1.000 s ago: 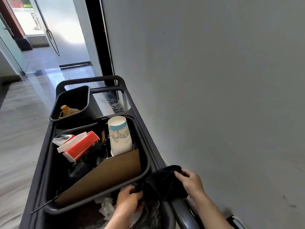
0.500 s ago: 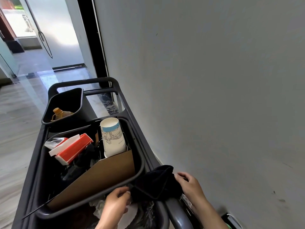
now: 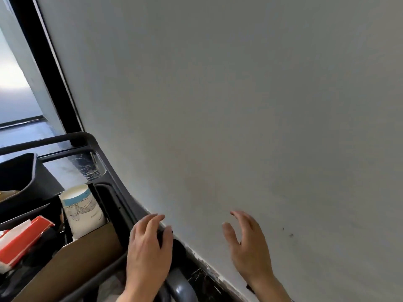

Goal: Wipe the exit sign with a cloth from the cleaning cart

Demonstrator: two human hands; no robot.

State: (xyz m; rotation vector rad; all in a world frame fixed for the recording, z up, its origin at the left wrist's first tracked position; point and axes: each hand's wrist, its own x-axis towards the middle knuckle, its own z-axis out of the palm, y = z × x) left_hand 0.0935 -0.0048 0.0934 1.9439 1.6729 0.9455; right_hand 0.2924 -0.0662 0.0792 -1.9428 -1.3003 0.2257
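Grey, unmarked wall (image 3: 239,105) filled most of the head view, with a black door frame (image 3: 50,83) at its left edge and no exit sign anywhere in sight. Below left stood the cleaning cart (image 3: 122,182), parked just beside the wall, its bin holding a paper cup (image 3: 81,209), a red and white box (image 3: 24,238) and a sheet of cardboard (image 3: 72,264). Over the cart's rim the left hand (image 3: 148,251) was curled around a small dark thing, probably the cloth (image 3: 161,236), though only a sliver showed between thumb and fingers. The right hand (image 3: 248,245) hung spread and empty near the wall. To do this step well, the person likely needed a firm bunch of cloth in one hand, then to look up and find the sign.
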